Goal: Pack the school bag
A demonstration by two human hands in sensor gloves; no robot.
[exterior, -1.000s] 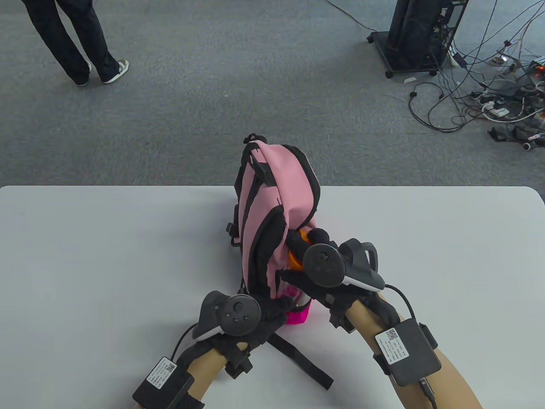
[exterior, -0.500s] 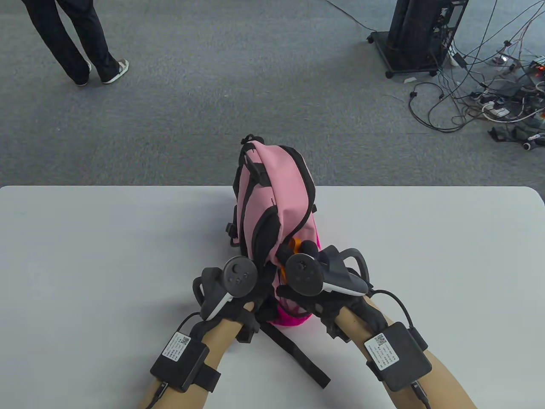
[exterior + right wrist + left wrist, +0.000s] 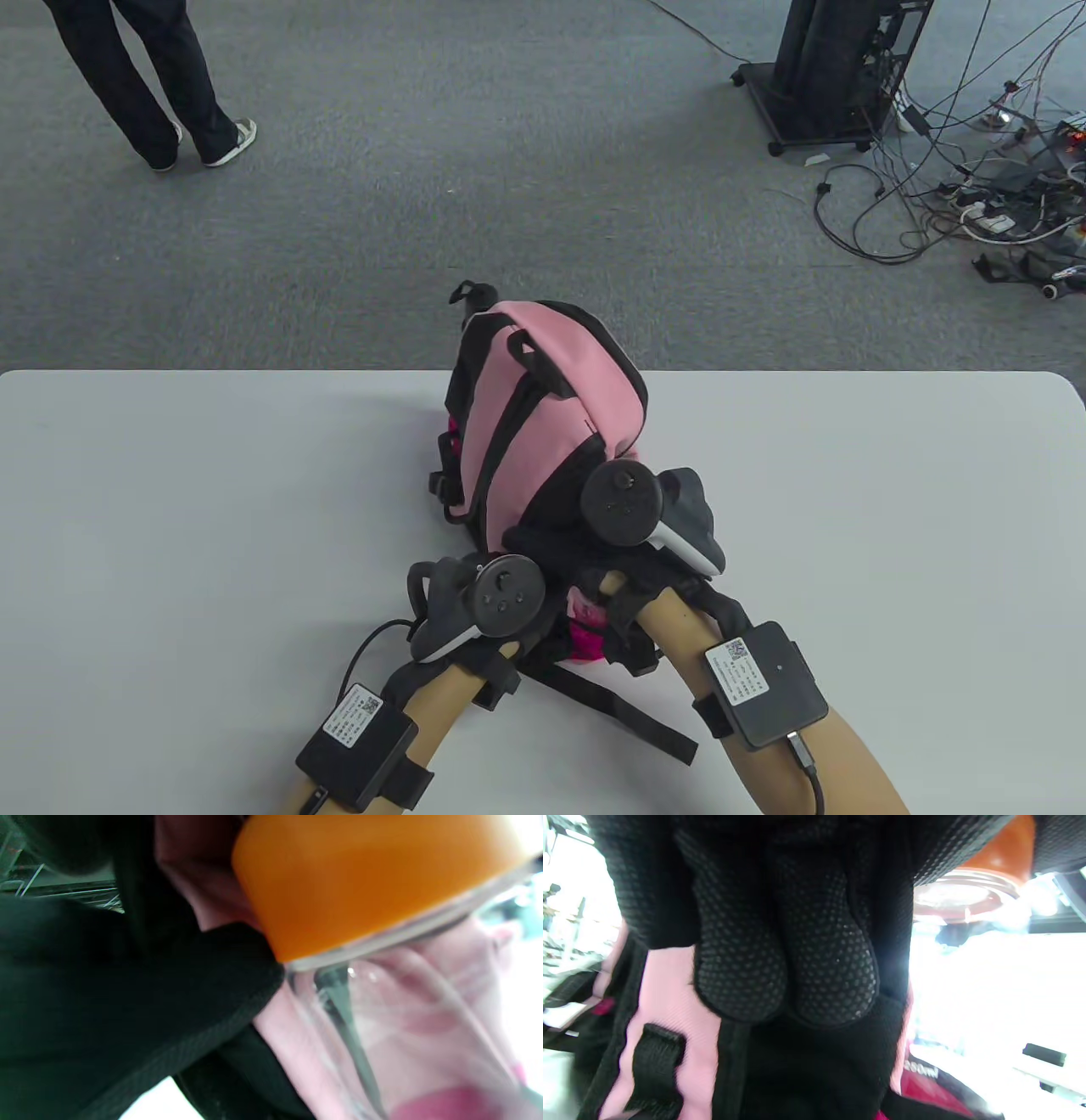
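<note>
Backpack stands mid-tabletop, leaning toward person. Bottle, orange cap, half into backpack's side pocket. Right hand grip on bottle likely, fingers hidden: cannot tell. Left hand fingers flat against backpack, bracing. Advice: hold pocket mouth wide, push bottle straight down.

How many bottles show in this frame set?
1: a clear bottle with an orange cap, pressed against the pink backpack near the right hand. Others may be hidden inside the bag.

A lab or recording room: grey carpet, a wheeled equipment rack far right, tangled cables.
</note>
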